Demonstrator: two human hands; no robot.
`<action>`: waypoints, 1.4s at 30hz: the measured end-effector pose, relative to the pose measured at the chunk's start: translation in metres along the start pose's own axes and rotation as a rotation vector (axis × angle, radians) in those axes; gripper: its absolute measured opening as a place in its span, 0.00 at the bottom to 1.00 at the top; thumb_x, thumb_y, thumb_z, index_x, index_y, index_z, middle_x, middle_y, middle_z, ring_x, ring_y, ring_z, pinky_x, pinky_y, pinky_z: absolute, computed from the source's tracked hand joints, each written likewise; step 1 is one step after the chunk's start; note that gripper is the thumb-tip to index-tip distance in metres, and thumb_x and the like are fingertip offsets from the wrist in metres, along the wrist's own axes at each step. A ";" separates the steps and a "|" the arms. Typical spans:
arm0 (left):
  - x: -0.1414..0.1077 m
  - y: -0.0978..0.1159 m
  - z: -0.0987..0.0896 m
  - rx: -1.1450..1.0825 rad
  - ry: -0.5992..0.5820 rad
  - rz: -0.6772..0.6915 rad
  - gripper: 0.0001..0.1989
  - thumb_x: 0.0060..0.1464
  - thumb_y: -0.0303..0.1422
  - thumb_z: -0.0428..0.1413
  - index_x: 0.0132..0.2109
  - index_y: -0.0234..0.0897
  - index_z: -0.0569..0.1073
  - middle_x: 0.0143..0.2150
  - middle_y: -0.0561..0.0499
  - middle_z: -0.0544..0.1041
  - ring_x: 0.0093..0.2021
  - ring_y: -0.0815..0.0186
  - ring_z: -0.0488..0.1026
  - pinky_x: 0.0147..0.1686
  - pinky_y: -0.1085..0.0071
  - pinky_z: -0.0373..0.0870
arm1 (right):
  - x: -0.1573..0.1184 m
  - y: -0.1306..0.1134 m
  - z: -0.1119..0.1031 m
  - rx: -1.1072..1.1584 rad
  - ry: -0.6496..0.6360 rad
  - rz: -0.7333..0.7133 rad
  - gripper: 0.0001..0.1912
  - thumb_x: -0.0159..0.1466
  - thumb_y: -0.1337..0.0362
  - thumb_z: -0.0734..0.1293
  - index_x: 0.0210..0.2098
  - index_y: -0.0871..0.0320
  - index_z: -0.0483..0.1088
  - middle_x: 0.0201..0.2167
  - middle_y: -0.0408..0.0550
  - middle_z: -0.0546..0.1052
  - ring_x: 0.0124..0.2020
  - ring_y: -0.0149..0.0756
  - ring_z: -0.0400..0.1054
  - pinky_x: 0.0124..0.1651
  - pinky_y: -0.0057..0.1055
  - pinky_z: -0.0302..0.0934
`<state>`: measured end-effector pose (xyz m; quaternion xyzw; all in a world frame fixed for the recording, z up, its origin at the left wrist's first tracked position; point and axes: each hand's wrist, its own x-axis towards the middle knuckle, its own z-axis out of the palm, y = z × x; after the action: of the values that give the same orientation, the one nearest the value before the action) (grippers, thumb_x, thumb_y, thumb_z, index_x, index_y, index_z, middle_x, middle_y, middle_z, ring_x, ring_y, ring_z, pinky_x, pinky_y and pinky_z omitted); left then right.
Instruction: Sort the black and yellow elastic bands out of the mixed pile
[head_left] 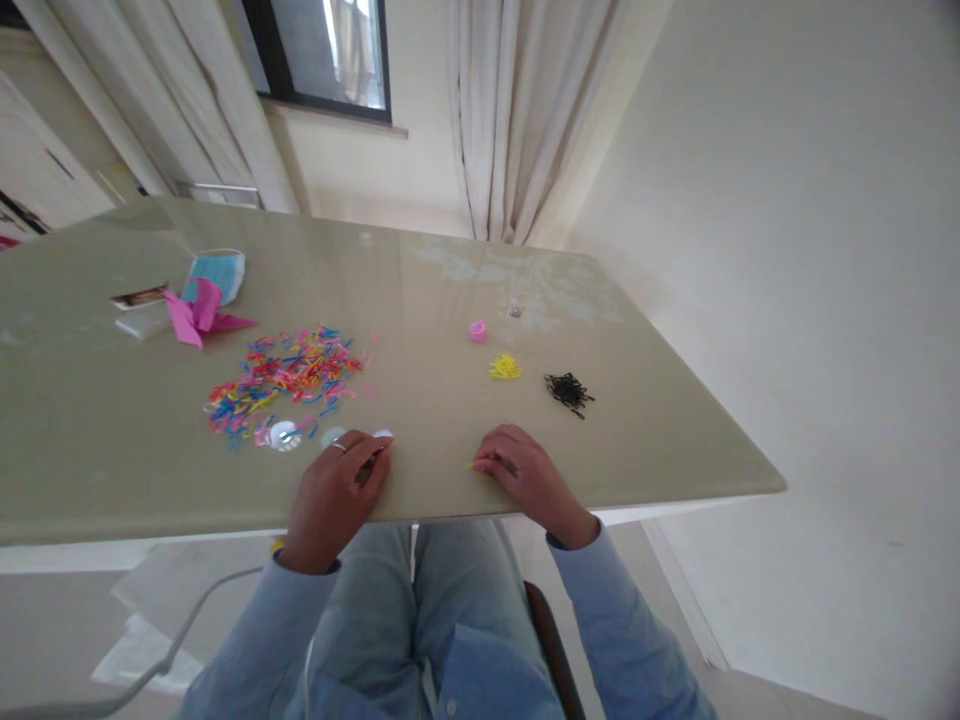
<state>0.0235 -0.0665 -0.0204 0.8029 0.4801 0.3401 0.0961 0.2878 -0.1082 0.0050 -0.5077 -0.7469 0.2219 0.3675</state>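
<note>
Near the table's front edge, my left hand (341, 490) is closed in a pinch. Just beyond its fingertips a small white disc (382, 434) shows in part; whether the fingers hold it or something else is hidden. My right hand (525, 475) pinches a small thin yellow piece (471, 465), whose tip pokes out to the left. Left of my left hand lie a pale disc (332, 437) and a white disc with markings (285, 436). A spread heap of thin multicoloured pieces (289, 375) lies behind these discs.
Beyond my right hand are a small yellow pile (505, 367), a black pile of thin looped pieces (568, 393) and a pink round object (478, 331). Pink folded paper (201, 315), a blue face mask (217, 275) and a clear packet (142, 322) lie back left. A wall (810, 300) stands right.
</note>
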 end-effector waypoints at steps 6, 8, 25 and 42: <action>-0.001 0.001 0.000 0.006 0.017 0.002 0.13 0.64 0.35 0.49 0.43 0.34 0.77 0.37 0.48 0.77 0.37 0.63 0.75 0.40 0.69 0.69 | 0.001 -0.029 -0.018 0.707 0.373 0.243 0.12 0.64 0.54 0.69 0.34 0.57 0.70 0.22 0.39 0.73 0.19 0.26 0.63 0.22 0.25 0.58; -0.001 0.001 0.001 0.009 0.024 0.006 0.13 0.64 0.35 0.50 0.43 0.34 0.77 0.37 0.48 0.77 0.37 0.63 0.75 0.40 0.69 0.69 | 0.007 -0.037 -0.024 0.878 0.463 0.256 0.12 0.62 0.54 0.71 0.34 0.56 0.70 0.23 0.39 0.75 0.18 0.26 0.65 0.20 0.23 0.59; -0.002 0.000 0.002 0.022 0.043 0.020 0.12 0.65 0.38 0.49 0.42 0.38 0.76 0.38 0.49 0.78 0.37 0.64 0.75 0.38 0.70 0.69 | 0.042 -0.022 -0.047 0.838 0.567 0.276 0.12 0.57 0.59 0.74 0.38 0.57 0.72 0.33 0.44 0.81 0.18 0.26 0.71 0.18 0.21 0.62; -0.002 0.000 0.003 0.048 0.064 0.020 0.13 0.65 0.38 0.49 0.42 0.37 0.76 0.37 0.48 0.78 0.37 0.64 0.75 0.39 0.69 0.70 | 0.098 0.074 -0.047 -0.450 0.196 0.230 0.09 0.63 0.67 0.65 0.37 0.56 0.78 0.39 0.49 0.82 0.37 0.39 0.76 0.44 0.33 0.66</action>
<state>0.0248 -0.0671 -0.0235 0.7986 0.4827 0.3548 0.0580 0.3473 0.0083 0.0147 -0.6770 -0.6759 0.0406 0.2885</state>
